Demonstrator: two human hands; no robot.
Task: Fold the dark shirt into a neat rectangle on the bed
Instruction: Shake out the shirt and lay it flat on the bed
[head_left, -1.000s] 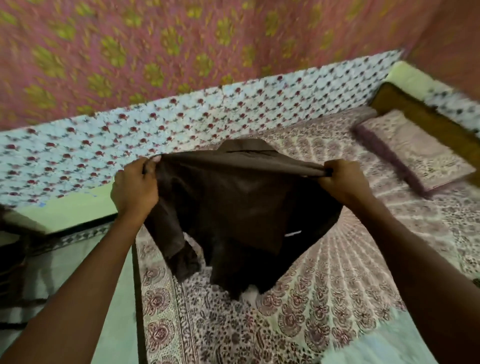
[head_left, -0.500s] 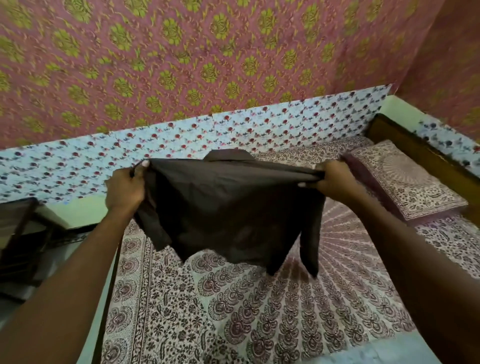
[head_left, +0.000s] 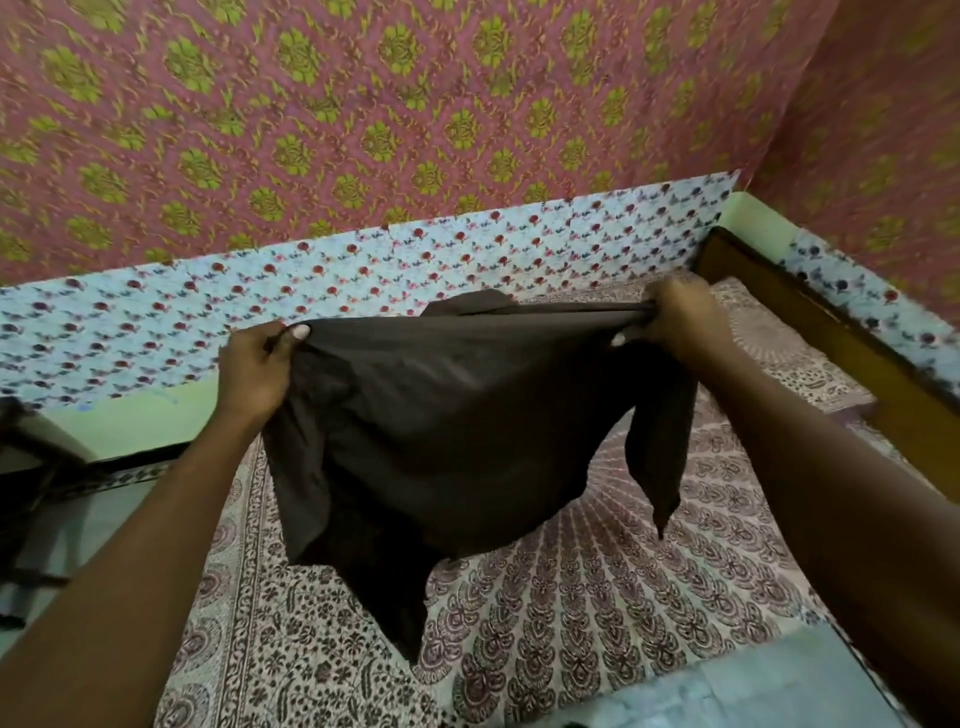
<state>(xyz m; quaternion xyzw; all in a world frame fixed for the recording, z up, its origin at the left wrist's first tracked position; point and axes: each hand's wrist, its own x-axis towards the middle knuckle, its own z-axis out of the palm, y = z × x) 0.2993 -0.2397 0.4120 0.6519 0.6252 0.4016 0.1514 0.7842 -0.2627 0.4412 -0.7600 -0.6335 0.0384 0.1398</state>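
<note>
2 forearms are shown bare: the left forearm (head_left: 156, 525) and the right forearm (head_left: 831, 467) are uncovered from the frame edge up to the wrists. The left hand (head_left: 254, 374) and the right hand (head_left: 675, 322) are bare as well. 1 short, rounded thumbnail (head_left: 300, 331) is seen on each hand.

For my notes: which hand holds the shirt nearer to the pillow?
The right hand: it grips the dark shirt right by the pillow, while the left hand grips the other end, away from it.
</note>
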